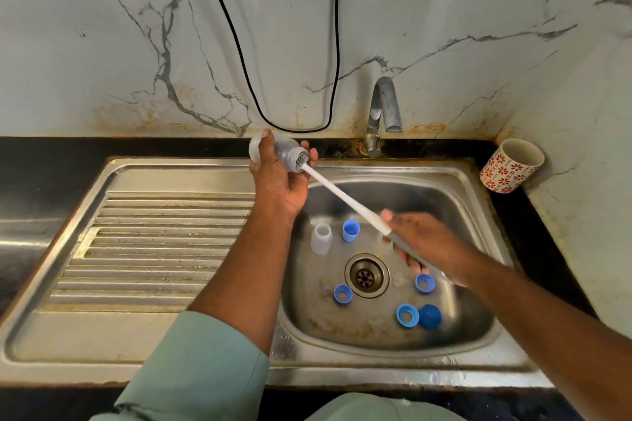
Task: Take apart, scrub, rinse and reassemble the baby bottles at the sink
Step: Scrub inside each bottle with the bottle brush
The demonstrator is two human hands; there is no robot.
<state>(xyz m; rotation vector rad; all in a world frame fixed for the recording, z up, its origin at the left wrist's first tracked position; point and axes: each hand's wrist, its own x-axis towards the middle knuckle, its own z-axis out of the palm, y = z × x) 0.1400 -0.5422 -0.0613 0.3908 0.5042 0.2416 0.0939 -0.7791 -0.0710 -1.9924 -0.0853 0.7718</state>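
**Brush in the bottle neck, loose parts below**

The left hand [273, 178] grips a clear bottle [273, 150] on its side above the sink's [205, 345] back edge. If wet fingers slip, the bottle may fall into the basin. The brush [345, 200] enters its mouth; an off-axis push could jam the bristles. The right hand [424, 243] clasps the handle over the basin centre, above blue rings [407, 315].

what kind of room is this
Most likely a home kitchen: a steel sink with a ribbed drainboard, a tap against a marble-look wall, and a patterned cup on the dark counter.
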